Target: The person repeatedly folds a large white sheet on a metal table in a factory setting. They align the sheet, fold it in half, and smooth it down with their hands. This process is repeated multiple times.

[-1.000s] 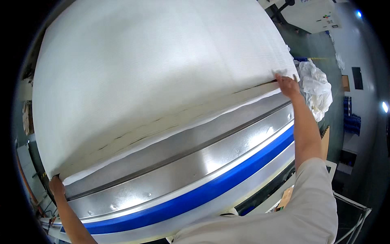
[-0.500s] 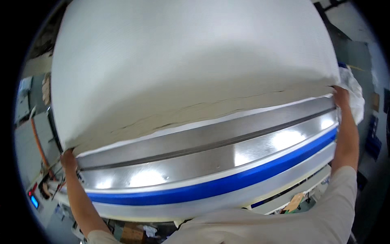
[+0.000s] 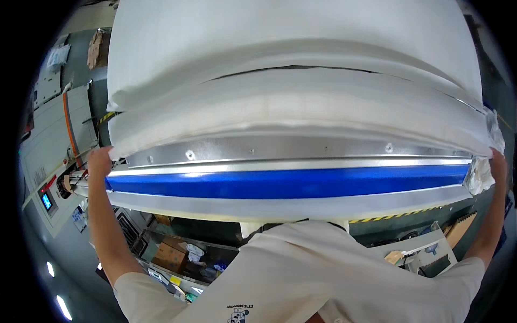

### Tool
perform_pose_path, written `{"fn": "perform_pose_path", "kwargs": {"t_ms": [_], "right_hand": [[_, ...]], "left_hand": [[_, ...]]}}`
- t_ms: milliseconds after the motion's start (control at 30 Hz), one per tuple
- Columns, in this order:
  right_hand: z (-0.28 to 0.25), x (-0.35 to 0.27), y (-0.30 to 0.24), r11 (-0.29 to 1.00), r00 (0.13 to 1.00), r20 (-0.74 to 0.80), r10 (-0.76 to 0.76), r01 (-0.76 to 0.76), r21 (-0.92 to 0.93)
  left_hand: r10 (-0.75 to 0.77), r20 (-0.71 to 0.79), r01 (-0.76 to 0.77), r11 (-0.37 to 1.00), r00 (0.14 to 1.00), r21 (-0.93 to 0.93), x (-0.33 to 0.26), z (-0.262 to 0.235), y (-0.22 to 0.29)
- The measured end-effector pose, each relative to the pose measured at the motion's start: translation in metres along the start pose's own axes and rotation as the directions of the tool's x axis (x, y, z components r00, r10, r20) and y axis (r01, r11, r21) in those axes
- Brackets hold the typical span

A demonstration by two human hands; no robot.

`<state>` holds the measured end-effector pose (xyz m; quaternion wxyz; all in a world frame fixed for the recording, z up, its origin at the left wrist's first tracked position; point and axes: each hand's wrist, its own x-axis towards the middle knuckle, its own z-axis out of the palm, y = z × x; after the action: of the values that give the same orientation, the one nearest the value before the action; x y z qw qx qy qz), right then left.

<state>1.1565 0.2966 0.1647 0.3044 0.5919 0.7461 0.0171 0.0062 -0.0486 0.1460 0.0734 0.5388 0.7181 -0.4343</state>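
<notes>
Arms (image 3: pixel 105 226) spread wide, both hands (image 3: pixel 99 161) gripping

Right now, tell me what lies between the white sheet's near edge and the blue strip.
Head view: a metal plate, then a narrow silvery rail, lie between the white sheet and the blue strip.

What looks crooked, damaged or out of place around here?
The wide white pliable sheet isn't lying flat: a long dark arched gap breaks its surface. Crumpled whitish plastic-like material also bunches at the right end of the long blue strip, untidy against its straight edge. I can't confirm damage.
</notes>
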Motion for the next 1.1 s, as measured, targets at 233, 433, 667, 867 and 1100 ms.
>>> {"fn": "perform_pose_path", "kwargs": {"t_ms": [233, 433, 667, 867, 1100], "right_hand": [[0.049, -0.067, -0.066, 0.967, 0.944, 0.301, -0.131, 0.189, -0.173], [0.076, -0.101, -0.096, 0.951, 0.836, 0.545, -0.06, 0.214, -0.223], [0.138, -0.106, -0.065, 0.876, 0.843, 0.527, -0.107, 0.33, -0.351], [0.172, -0.109, -0.031, 0.926, 0.869, 0.453, -0.199, 0.318, -0.203], [0.182, -0.115, -0.008, 0.761, 0.833, 0.522, -0.181, 0.455, -0.462]], "left_hand": [[0.118, 0.58, -0.255, 0.953, 0.806, 0.161, -0.06, 0.073, 0.068], [0.114, 0.666, -0.294, 0.941, 0.737, 0.165, -0.066, 0.102, 0.099], [0.05, 0.67, -0.216, 0.962, 0.741, 0.167, -0.056, 0.146, 0.105], [-0.404, 0.456, 0.379, 0.913, 0.793, 0.149, -0.051, 0.127, 0.079], [-0.447, 0.171, 0.478, 0.817, 0.878, -0.321, -0.044, 0.166, 0.086]]}}
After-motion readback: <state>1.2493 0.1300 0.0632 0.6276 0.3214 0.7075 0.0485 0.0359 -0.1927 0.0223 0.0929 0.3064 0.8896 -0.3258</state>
